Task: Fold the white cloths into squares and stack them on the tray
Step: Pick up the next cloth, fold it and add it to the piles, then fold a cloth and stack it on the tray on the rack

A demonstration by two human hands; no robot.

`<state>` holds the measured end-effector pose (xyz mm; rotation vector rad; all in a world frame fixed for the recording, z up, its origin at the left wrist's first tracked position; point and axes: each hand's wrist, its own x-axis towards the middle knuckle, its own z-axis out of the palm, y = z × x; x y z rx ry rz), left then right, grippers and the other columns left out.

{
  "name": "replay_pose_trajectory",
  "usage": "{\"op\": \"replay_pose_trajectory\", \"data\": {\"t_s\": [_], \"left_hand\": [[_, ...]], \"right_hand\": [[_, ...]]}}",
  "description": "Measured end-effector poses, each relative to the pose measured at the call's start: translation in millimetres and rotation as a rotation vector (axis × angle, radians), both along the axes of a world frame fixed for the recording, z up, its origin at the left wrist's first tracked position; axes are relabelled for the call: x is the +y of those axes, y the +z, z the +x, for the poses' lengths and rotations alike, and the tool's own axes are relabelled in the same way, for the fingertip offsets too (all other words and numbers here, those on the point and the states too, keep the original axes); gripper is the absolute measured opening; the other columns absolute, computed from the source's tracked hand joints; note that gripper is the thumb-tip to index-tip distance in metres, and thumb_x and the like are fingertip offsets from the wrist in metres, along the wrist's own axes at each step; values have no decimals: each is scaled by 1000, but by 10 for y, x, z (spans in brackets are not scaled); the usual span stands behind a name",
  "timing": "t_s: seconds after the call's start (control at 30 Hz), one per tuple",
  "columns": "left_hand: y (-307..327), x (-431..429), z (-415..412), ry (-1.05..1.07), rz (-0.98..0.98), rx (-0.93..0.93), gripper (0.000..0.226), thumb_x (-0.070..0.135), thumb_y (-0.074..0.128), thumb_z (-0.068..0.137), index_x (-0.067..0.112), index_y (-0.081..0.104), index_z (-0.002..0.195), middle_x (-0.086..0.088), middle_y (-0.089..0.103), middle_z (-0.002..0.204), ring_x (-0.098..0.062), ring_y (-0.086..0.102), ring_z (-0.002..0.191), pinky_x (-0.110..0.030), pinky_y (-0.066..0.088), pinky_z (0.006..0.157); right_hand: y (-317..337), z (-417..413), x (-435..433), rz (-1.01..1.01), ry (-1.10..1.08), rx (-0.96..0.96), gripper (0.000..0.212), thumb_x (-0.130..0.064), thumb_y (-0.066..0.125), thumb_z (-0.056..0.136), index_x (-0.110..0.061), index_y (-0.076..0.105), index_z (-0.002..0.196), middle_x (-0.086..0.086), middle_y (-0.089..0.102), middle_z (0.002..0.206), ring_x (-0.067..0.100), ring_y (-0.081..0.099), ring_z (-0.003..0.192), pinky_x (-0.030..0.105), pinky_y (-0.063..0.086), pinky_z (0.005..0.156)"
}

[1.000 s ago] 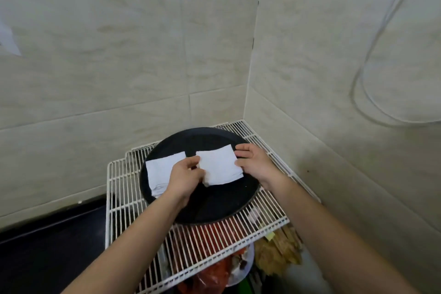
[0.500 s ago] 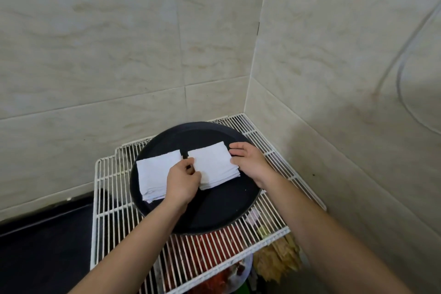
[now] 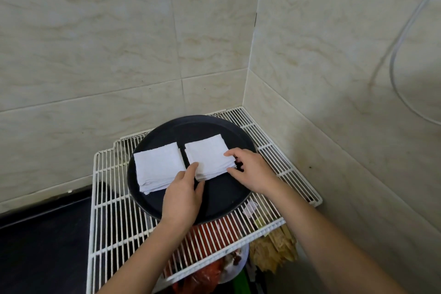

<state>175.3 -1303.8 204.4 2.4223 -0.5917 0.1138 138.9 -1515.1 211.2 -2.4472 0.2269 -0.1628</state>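
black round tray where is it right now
In the head view, the round black tray sits mid-frame on the white wire rack in the tiled wall corner, holding two stacks of folded white cloths.

The bare left forearm [image 3: 143, 253] comes in from the near left and the bare right forearm [image 3: 322, 234] from the near right, converging toward the middle. The left hand [image 3: 183, 196] lies palm down, forefinger stretched straight to the near left corner of the right-hand stack of folded white cloths [image 3: 207, 155], thumb spread rightward. The right hand [image 3: 251, 169] is palm down too, fingers curved over that stack's right edge, thumb at its near right corner: a light pinch
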Motion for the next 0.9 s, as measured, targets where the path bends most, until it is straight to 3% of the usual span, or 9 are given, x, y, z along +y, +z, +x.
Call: {"op": "replay_pose_trajectory", "data": {"t_s": [0.2,0.47,0.6,0.73,0.77,0.83,0.9], "left_hand": [[-43,-19,-10,37,166,-123,35,34,56,97,25,58,131,0,70,79,-22,66,73,-33,47,58],[-29,-42,65,24,213,-92,36,34,49,100,26,53,135,-3,72,87,-26,67,82,-37,52,68],[69,20,46,-29,331,-71,45,35,40,103,28,35,148,-5,71,95,-26,66,89,-38,52,73],[246,264,-212,-4,360,-198,48,42,39,102,31,32,148,2,71,104,-21,67,88,-33,45,61],[307,358,-312,24,350,-254,49,45,37,102,31,35,148,4,69,114,-19,67,95,-32,47,63],[376,570,-495,74,322,-330,53,52,31,101,29,41,148,0,59,138,-22,59,121,-36,54,84],[403,834,-760,124,303,-397,59,57,27,100,25,42,147,-8,44,152,-31,42,139,-50,45,104]], "right_hand": [[-30,-115,63,-82,-3,-79,34,-26,65,96,-24,61,130,-3,64,124,7,59,102,23,50,95],[45,-123,137,-148,-33,-4,39,-25,63,97,-20,60,136,-1,62,135,14,62,115,21,44,100],[171,-277,208,-168,-47,63,56,-24,61,97,-23,42,150,1,59,135,17,58,120,28,45,102],[347,-607,253,-189,-121,24,62,-34,50,102,-26,24,157,5,46,150,20,47,134,37,41,110],[398,-702,267,-251,-126,-5,61,-38,46,102,-26,22,157,5,39,156,21,40,140,38,37,114],[472,-878,327,-389,-121,-59,63,-50,36,102,-28,16,158,7,24,163,25,26,148,43,28,120],[510,-1106,469,-493,-112,-102,66,-59,27,101,-32,10,158,8,9,166,27,12,152,48,20,122]]}}
